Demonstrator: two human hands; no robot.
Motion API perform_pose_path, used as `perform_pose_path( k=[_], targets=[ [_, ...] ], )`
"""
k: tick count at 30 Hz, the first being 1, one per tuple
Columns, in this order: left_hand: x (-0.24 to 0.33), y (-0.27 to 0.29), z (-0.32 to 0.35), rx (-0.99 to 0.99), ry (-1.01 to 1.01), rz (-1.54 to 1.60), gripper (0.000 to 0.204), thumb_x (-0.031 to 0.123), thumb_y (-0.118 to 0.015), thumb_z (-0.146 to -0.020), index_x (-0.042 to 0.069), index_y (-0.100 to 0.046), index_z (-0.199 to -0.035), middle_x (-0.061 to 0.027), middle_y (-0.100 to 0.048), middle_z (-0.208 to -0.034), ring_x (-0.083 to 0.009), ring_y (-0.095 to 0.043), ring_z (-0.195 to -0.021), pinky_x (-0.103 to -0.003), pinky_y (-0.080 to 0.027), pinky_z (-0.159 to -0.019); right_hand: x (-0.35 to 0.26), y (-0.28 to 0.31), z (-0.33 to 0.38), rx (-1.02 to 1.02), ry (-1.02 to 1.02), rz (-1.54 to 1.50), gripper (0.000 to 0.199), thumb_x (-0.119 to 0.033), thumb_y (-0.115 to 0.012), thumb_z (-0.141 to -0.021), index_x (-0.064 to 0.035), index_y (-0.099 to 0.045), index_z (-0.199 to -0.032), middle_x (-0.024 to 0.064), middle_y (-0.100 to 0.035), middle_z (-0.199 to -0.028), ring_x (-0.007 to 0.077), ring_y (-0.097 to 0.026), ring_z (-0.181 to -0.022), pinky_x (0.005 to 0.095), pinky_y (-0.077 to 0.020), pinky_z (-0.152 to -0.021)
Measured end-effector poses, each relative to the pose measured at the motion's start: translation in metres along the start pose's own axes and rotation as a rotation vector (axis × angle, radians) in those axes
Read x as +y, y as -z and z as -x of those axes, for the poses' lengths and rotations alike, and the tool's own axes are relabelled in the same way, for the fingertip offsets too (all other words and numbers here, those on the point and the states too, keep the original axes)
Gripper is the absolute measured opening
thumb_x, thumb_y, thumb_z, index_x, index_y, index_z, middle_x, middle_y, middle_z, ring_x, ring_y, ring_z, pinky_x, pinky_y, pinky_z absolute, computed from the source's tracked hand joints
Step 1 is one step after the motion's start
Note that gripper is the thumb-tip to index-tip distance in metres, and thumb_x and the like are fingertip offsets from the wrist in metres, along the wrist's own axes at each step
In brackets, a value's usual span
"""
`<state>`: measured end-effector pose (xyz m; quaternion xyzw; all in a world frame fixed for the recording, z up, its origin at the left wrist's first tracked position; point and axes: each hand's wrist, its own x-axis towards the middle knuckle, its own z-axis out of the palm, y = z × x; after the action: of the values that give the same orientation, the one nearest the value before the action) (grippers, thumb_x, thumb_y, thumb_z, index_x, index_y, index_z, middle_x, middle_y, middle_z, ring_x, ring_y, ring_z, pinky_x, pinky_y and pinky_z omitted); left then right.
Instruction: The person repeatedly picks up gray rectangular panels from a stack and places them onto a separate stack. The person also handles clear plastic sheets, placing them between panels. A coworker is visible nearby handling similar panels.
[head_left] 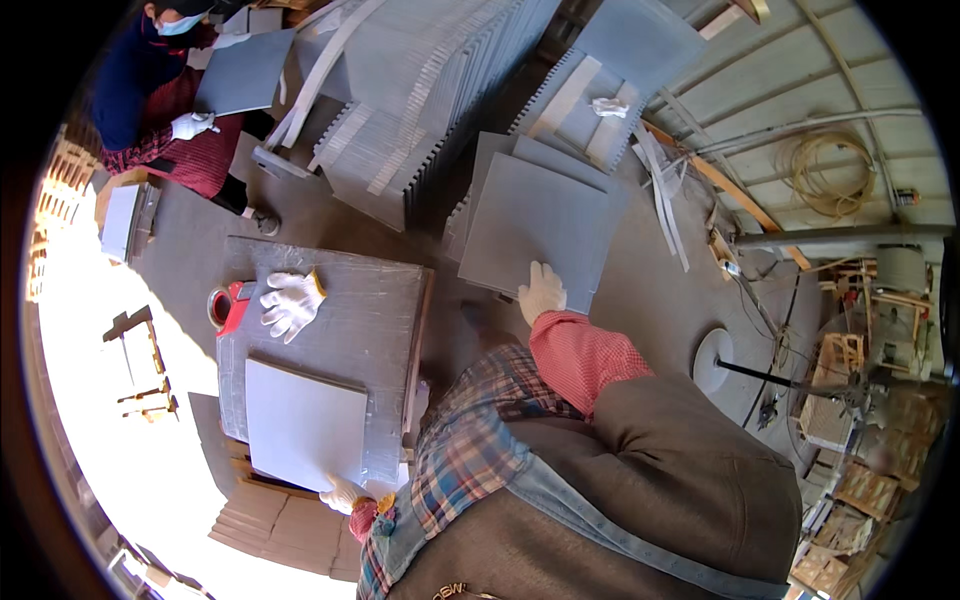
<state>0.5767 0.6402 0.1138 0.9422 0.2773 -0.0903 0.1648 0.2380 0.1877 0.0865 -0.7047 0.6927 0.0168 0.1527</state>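
Observation:
My right hand (543,293), in a white glove with a red checked sleeve, grips the near edge of the top dark grey square tile (535,225) on a low stack. My left hand (343,493), also gloved, rests on the near corner of a pale grey tile (303,422). That tile lies flat on a plastic-wrapped work table (370,310). A spare white glove (290,302) lies on the table beyond the pale tile, and a red tape dispenser (226,307) sits at the table's edge.
Rows of upright grey tiles (420,90) stand behind the stack. A co-worker (150,90) at the upper left holds another grey tile (245,70). Flattened cardboard (280,525) lies below the table. A coiled hose (830,170) and wooden frames (860,480) are on the right.

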Motion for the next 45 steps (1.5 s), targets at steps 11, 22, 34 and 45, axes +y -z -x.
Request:
perform_pose_path(
  k=[11,22,34,45],
  targets=[
    [-0.028,0.029,0.114,0.273,0.024,0.097,0.074,0.045,-0.072,-0.089,0.002,-0.049,-0.144,-0.0278,-0.06,-0.133,-0.0453,-0.059,-0.122,-0.052,-0.049,-0.104,0.038,0.001,-0.077,-0.24,0.371,0.07,0.057,-0.022,-0.059,-0.098,-0.0014,-0.049,-0.15,0.0246,-0.048,-0.154,0.0425,-0.049,-0.139,0.0492,-0.0444,-0.113],
    [-0.176,0.181,0.165,0.574,0.634,0.174,0.073,0.05,-0.071,-0.09,0.004,-0.051,-0.144,-0.0247,-0.061,-0.134,-0.0418,-0.059,-0.127,-0.052,-0.049,-0.105,-0.052,-0.023,-0.069,-0.433,0.756,0.245,0.06,-0.029,-0.058,-0.102,-0.0058,-0.044,-0.156,0.0191,-0.043,-0.16,0.0356,-0.046,-0.145,0.0443,-0.0414,-0.118],
    [-0.258,0.066,0.173,0.213,0.738,0.46,0.087,0.046,-0.069,-0.093,-0.006,-0.039,-0.155,-0.0294,-0.054,-0.148,-0.0419,-0.058,-0.131,-0.045,-0.046,-0.11,-0.048,0.012,-0.01,-0.459,0.093,0.148,0.057,-0.035,-0.062,-0.093,-0.0066,-0.057,-0.143,0.0265,-0.058,-0.143,0.0456,-0.058,-0.131,0.0518,-0.0481,-0.11],
    [-0.229,0.034,0.1,-0.034,0.09,0.098,0.077,0.05,-0.07,-0.089,-0.009,-0.056,-0.135,-0.0331,-0.068,-0.124,-0.0446,-0.065,-0.119,-0.047,-0.049,-0.102,0.166,-0.033,-0.019,-0.777,-0.009,0.333,0.061,-0.036,-0.057,-0.097,0.002,-0.052,-0.145,0.0252,-0.063,-0.138,0.0375,-0.062,-0.129,0.0453,-0.0535,-0.101]
  ],
)
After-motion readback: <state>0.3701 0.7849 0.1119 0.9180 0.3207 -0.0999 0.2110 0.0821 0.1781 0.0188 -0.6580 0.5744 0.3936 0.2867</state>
